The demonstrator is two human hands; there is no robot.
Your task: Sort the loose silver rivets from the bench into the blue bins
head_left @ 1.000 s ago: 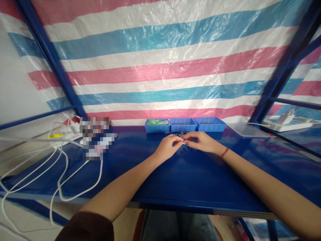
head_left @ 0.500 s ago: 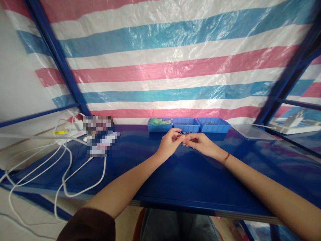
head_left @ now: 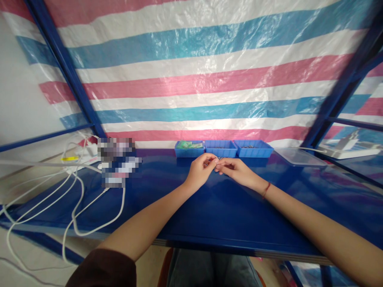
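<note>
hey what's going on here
A person sits at a blue table, left hand and right hand brought together at the fingertips. Whatever is in their grip is too small to make out. Thin metal pieces lie just behind the fingers, mostly hidden. Beyond stand three blue bins in a row, the leftmost holding something green.

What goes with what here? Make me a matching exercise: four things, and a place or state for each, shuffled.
Things
1. Left hand
2. Red wristband
3. Leftmost blue bin
4. Flat clear plastic piece

Places or states
A. Around the wrist of the right hand
B. Fingertips close to the other hand's
C. Right of the rightmost blue bin
D. Contains green items

Pairs: 1-B, 2-A, 3-D, 4-C
</note>
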